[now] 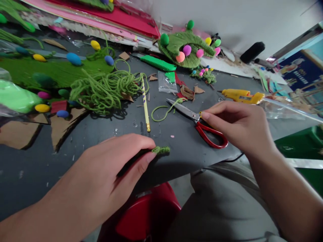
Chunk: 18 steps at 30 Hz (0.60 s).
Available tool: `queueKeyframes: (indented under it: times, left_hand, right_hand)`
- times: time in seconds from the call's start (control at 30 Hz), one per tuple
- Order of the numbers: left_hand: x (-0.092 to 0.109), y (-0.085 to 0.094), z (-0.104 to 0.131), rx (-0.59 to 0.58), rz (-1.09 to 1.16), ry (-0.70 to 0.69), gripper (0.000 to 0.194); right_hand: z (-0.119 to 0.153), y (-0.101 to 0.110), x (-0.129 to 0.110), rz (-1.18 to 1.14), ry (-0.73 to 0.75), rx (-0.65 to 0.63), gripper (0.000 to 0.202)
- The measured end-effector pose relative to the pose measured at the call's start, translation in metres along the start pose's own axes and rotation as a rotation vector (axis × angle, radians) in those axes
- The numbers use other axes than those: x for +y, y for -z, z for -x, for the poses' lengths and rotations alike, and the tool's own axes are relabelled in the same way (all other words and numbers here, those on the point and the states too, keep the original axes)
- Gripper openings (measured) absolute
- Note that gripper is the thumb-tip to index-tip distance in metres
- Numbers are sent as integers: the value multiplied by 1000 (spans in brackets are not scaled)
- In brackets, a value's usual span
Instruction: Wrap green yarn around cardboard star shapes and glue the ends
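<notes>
My left hand [111, 164] is closed in a pinch, with a short green yarn-wrapped piece [163, 150] sticking out past the thumb and index finger. Over the red-handled scissors [186, 111], my right hand [238, 124] has thumb and index finger pressed together; a tiny yellow speck shows at their tips, too small to name. The hand covers part of the scissors' handles. Their blades point up and left, across a loose green yarn strand [161, 119]. Between the hands, farther back, lies a pale yellow pencil [145, 112].
A tangled heap of green yarn [103, 90] lies at the left beside a green yarn-wrapped shape with coloured balls [74, 58]. Behind are a green utility knife [158, 63] and another wrapped shape [180, 43]. A yellow glue gun [242, 96] lies right, cardboard pieces [20, 134] left.
</notes>
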<state>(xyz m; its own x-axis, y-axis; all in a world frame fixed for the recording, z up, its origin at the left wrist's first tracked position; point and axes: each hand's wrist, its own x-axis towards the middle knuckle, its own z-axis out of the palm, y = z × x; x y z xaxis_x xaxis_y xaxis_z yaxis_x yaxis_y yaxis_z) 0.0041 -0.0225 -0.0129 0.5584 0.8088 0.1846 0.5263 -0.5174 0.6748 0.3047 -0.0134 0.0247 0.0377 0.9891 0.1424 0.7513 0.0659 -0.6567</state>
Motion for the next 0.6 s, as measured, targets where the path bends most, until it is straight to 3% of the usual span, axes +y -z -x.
queueKeyframes:
  times: [0.1,0.2,0.27,0.43,0.6]
  left_hand:
    - [0,0,0,-7,15,3,11]
    - [0,0,0,-7,30,1,12]
    - [0,0,0,-9,38,-5,11]
    - [-1,0,1,-9,45,-20,12]
    - [-2,0,0,-20,48,-23,12]
  right_hand:
    - [4,-8,-9,-45,128,-104,10]
    - [11,-17,-22,-27,273,-229,29]
    - [16,-23,-30,-44,350,-289,26]
    - [23,-38,-42,-153,459,-321,15]
    - [25,-49,-47,-232,442,-301,12]
